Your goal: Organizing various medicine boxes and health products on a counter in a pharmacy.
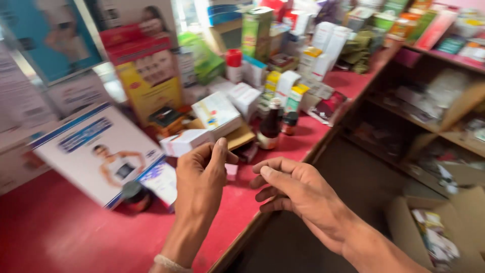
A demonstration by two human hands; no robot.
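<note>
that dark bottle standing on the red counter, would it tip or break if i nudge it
The dark bottle stands tall and narrow, so it probably tips easily. It looks like glass, likely fragile. Boxes crowd its left side.

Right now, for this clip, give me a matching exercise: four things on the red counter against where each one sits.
Things:
1. dark syrup bottle
2. black round jar
3. red-capped bottle
4. left hand

Places:
A. under the big white box's near corner
B. far back among cartons
C. mid-counter beside a small brown bottle
D. just below a small white carton

Pairs: 1-C, 2-A, 3-B, 4-D
</note>
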